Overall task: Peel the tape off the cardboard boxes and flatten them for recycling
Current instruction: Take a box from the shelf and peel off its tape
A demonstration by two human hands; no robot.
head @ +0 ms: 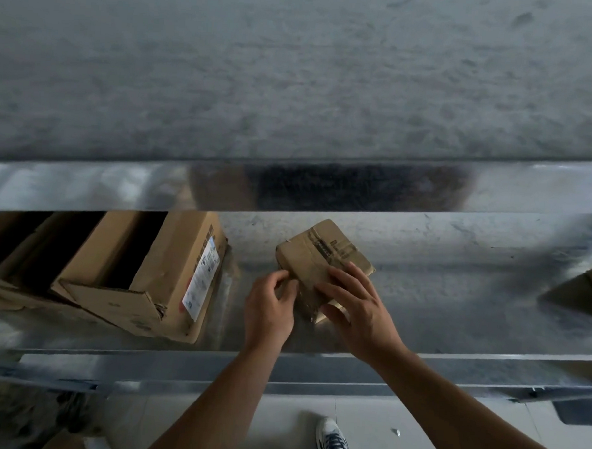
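Here, a small cardboard box is held on the metal table: its left edge is pinched by the left hand, while its top and near end are clasped by the right hand.

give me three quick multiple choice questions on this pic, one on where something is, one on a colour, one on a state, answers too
1. Where is the big box relative to the small box?
A on top of it
B to its left
C to its right

2. The label on the big box is mostly:
A white
B green
C black

3. The big box is:
A taped shut
B pressed flat
C open

Answers:
1 B, it stands left of the small box on the metal table.
2 A, the sticker is white with small print.
3 C, its flaps are apart and the dark inside shows.
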